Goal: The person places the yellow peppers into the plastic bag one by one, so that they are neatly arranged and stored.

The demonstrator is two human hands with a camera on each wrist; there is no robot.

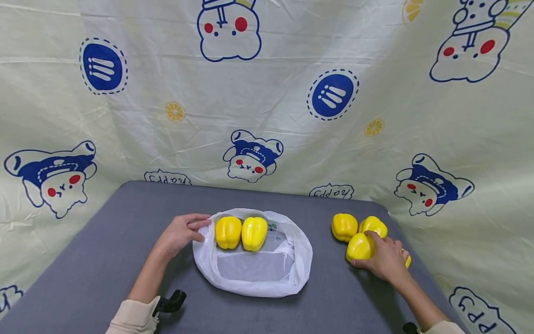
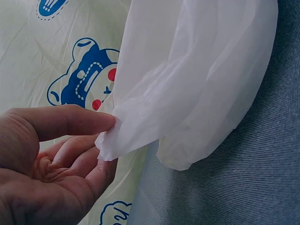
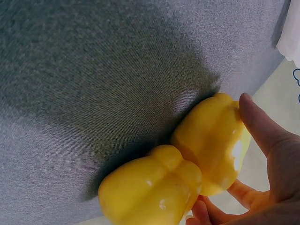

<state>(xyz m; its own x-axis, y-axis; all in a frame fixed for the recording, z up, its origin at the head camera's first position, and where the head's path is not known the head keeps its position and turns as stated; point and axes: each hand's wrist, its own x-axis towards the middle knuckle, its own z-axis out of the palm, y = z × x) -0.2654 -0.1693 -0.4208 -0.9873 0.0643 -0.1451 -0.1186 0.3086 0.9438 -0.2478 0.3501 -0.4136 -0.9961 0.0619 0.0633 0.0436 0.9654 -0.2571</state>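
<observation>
A white plastic bag point(image 1: 303, 253) lies with its mouth spread wide, and two yellow bell peppers point(image 1: 228, 233) sit side by side inside at its upper left. My left hand point(image 1: 180, 235) pinches the bag's left edge; in the left wrist view, thumb and fingers point(image 2: 86, 123) meet on the thin white plastic. Over on the right, my right hand point(image 1: 387, 259) grips one yellow bell pepper point(image 1: 359, 247), its thumb on one side and fingers on the other. Beside that pepper in the right wrist view is another yellow pepper point(image 3: 150, 187), close against it.
Further yellow peppers point(image 1: 344, 227) cluster around my right hand, one mostly hidden behind it. Everything stands on a grey cloth-covered table point(image 1: 325, 297). A pale patterned sheet point(image 1: 283, 125) hangs behind and along both sides.
</observation>
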